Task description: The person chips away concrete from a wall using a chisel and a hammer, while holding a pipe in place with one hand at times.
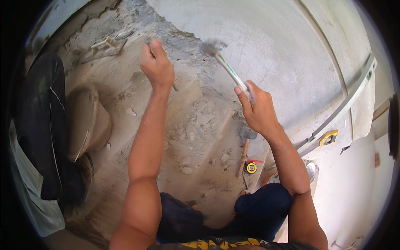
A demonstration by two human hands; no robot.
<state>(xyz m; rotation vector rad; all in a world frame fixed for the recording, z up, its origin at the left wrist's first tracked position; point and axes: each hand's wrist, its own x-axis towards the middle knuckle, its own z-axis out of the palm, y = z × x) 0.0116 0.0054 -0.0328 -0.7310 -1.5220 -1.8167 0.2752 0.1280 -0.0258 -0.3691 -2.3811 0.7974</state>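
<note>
My left hand [157, 64] is closed around a thin rod-like tool [175, 85]. One end of it pokes out below the fist, and the fist hides its middle. My right hand [258, 104] grips the white, green-striped handle of a hand tool [230, 70]. Its dark head is blurred, so I cannot tell whether it is a hammer or a brush. That head is in front of the pale plastered surface [265, 47], close to a ragged edge of broken plaster [184, 36]. Broken plaster pieces [197, 128] lie heaped below, between my forearms.
A plastering float [106, 47] lies upper left, above a tan basin [100, 125]. Another person's dark-trousered leg [40, 131] is at far left. A wooden-handled hammer [245, 147], tape measure [251, 167] and red pencil [254, 161] lie near my knee. A long metal level [347, 103] and yellow-handled tool [328, 138] are at right.
</note>
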